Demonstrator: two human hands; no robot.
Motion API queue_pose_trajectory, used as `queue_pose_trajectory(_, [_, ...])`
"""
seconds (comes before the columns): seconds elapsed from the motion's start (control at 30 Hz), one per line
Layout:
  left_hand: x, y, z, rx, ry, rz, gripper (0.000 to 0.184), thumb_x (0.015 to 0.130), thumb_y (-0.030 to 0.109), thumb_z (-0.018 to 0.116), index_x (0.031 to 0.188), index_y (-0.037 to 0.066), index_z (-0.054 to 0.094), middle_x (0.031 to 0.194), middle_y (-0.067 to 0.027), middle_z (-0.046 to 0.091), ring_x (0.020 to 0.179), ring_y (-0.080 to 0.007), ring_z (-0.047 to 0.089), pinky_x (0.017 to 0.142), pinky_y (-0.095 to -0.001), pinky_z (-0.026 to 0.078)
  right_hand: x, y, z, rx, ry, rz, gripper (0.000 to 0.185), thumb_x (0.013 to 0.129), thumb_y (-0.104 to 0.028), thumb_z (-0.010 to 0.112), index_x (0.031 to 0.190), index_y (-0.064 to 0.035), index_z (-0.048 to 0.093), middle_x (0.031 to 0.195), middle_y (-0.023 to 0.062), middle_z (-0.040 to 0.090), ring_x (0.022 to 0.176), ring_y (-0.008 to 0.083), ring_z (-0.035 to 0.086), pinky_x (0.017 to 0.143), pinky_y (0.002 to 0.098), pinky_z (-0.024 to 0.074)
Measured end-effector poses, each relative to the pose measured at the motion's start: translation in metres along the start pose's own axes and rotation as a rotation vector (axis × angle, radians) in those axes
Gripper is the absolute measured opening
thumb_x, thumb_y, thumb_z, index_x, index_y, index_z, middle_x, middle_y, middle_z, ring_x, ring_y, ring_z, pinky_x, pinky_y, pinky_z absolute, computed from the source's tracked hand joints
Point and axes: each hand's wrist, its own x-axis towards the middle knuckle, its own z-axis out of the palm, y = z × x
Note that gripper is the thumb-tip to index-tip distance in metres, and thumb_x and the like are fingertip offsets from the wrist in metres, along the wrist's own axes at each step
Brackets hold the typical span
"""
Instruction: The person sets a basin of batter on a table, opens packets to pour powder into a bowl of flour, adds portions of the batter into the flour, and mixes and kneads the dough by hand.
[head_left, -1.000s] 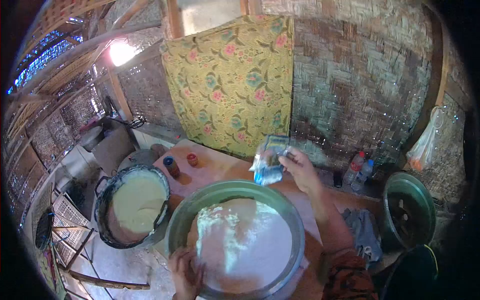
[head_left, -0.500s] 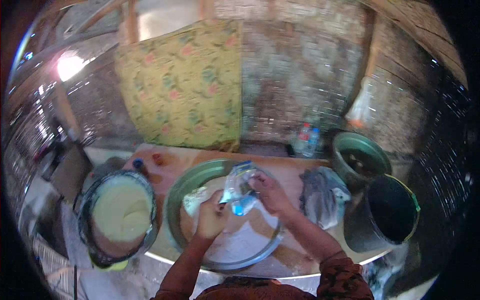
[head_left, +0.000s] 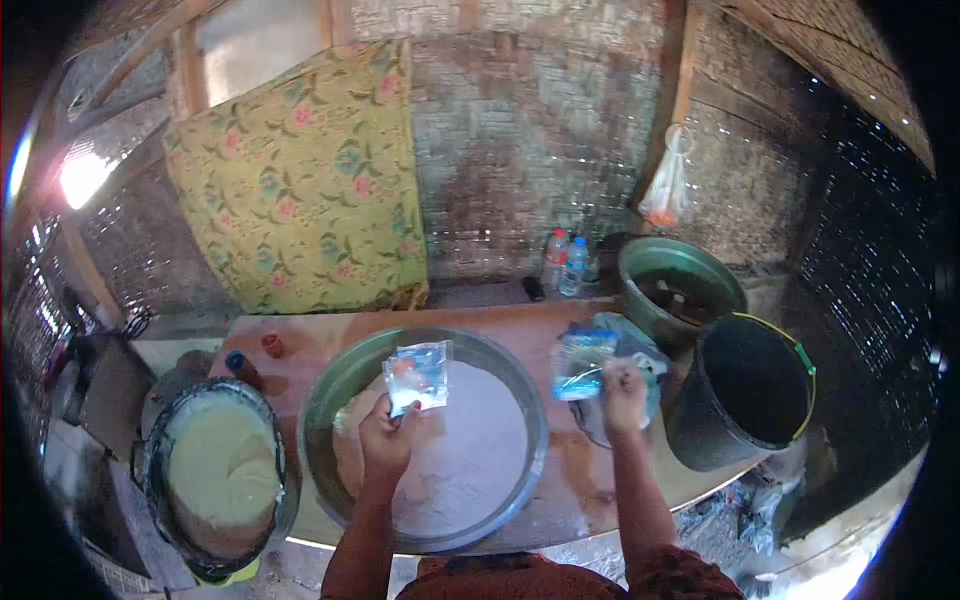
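Note:
My left hand (head_left: 388, 440) pinches a small clear-edged packet (head_left: 418, 375), printed blue, white and orange, by its lower edge. It is held above a wide green basin (head_left: 322, 425) of white powder (head_left: 470, 440). Off to the right, my right hand (head_left: 625, 398) is closed on a shiny blue plastic packet (head_left: 583, 365), somewhat blurred. Behind that hand a crumpled grey plastic bag (head_left: 648, 352) lies on the table, partly hidden.
A dark tub of pale yellow batter (head_left: 225, 460) stands at the left, near two small jars, one blue (head_left: 240, 365), one red (head_left: 272, 345). At the right are a green tub (head_left: 640, 300) and a black bucket (head_left: 700, 420). Two bottles (head_left: 565, 265) stand at the back.
My hands were together over the basin with the packets. They have moved apart: the right one has gone right with the blue packet, the left one keeps the small packet. The view has shifted.

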Motion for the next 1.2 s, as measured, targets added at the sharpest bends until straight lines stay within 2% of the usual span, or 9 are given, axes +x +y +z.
queue_pose_trajectory(0.1, [0.004,-0.019,-0.002,-0.174,-0.014,-0.058,0.021,0.090,0.003,0.065,0.108,-0.005,0.061,0.094,-0.0062,0.068,0.084,-0.0099,0.063,0.075,-0.0248,0.051,-0.004,0.042,-0.030,-0.154,0.051,0.058,0.010,0.092,-0.009,0.060,0.091,0.0006,0.061,0.081,0.0048,0.062,0.078,0.0091,0.055,0.072,0.0274,0.0462])
queue_pose_trajectory(0.17, [0.006,-0.030,-0.003,-0.158,-0.035,0.015,0.022,0.090,0.003,0.064,0.111,-0.004,0.061,0.096,-0.0060,0.068,0.086,-0.0101,0.062,0.077,-0.0255,0.051,-0.012,0.084,-0.042,-0.415,0.080,0.184,0.021,0.090,-0.018,0.065,0.097,0.0016,0.061,0.085,0.0104,0.067,0.079,0.0180,0.061,0.072,0.0330,0.0480])
queue_pose_trajectory(0.2, [0.004,-0.024,-0.002,-0.231,-0.048,0.012,0.023,0.090,0.003,0.064,0.112,-0.003,0.061,0.096,-0.0056,0.068,0.088,-0.0103,0.062,0.079,-0.0258,0.051,-0.016,0.088,-0.038,-0.434,0.146,0.166,0.011,0.090,-0.007,0.062,0.093,0.0031,0.059,0.081,0.0106,0.064,0.075,0.0184,0.059,0.070,0.0348,0.0482])
queue_pose_trajectory(0.37, [0.003,-0.037,-0.004,-0.198,-0.074,-0.014,0.023,0.089,0.004,0.066,0.111,-0.003,0.063,0.099,-0.0061,0.067,0.087,-0.0105,0.062,0.077,-0.0256,0.051,-0.024,0.078,-0.042,-0.767,0.214,-0.021,0.025,0.086,-0.012,0.068,0.106,0.0008,0.060,0.093,0.0150,0.065,0.081,0.0248,0.063,0.076,0.0384,0.0499])
queue_pose_trajectory(0.4, [0.002,-0.038,-0.004,-0.209,-0.082,-0.056,0.022,0.089,0.005,0.067,0.110,-0.003,0.064,0.101,-0.0063,0.067,0.087,-0.0108,0.062,0.076,-0.0255,0.052,-0.025,0.046,-0.025,-0.757,0.338,-0.201,0.027,0.084,-0.010,0.069,0.107,0.0005,0.059,0.097,0.0148,0.064,0.083,0.0253,0.062,0.078,0.0382,0.0500])
queue_pose_trajectory(0.53, [-0.018,-0.004,0.006,-0.259,-0.103,-0.120,0.023,0.088,0.006,0.068,0.109,-0.003,0.064,0.103,-0.0062,0.066,0.087,-0.0116,0.062,0.075,-0.0258,0.052,-0.058,-0.082,0.046,0.258,-0.254,0.409,0.033,0.088,-0.015,0.067,0.116,-0.0008,0.059,0.112,0.0105,0.061,0.100,0.0224,0.058,0.089,0.0372,0.0482])
queue_pose_trajectory(0.63, [-0.030,-0.010,0.021,-0.255,-0.076,0.083,0.023,0.087,0.006,0.069,0.109,-0.001,0.065,0.103,-0.0058,0.066,0.088,-0.0125,0.062,0.077,-0.0267,0.052,-0.093,-0.120,0.098,0.609,-0.652,0.719,0.037,0.095,-0.023,0.061,0.124,-0.0014,0.053,0.111,0.0055,0.057,0.090,0.0139,0.058,0.085,0.0305,0.0493])
queue_pose_trajectory(0.77, [-0.045,-0.005,0.021,-0.292,-0.056,-0.003,0.023,0.087,0.005,0.069,0.108,-0.001,0.064,0.103,-0.0072,0.066,0.090,-0.0133,0.063,0.078,-0.0276,0.052,-0.117,-0.111,0.131,0.875,-0.507,0.795,0.028,0.093,-0.023,0.066,0.110,-0.0027,0.058,0.099,0.0040,0.060,0.087,0.0122,0.057,0.086,0.0270,0.0463])
queue_pose_trajectory(1.2, [-0.065,-0.020,-0.023,-0.308,-0.084,0.028,0.009,0.090,0.007,0.066,0.097,0.001,0.064,0.089,-0.0016,0.066,0.078,-0.0060,0.057,0.073,-0.0230,0.046,-0.141,-0.128,0.139,0.215,-0.641,0.529,0.026,0.094,-0.028,0.063,0.099,-0.0029,0.062,0.086,0.0005,0.060,0.077,0.0088,0.051,0.073,0.0252,0.0414])
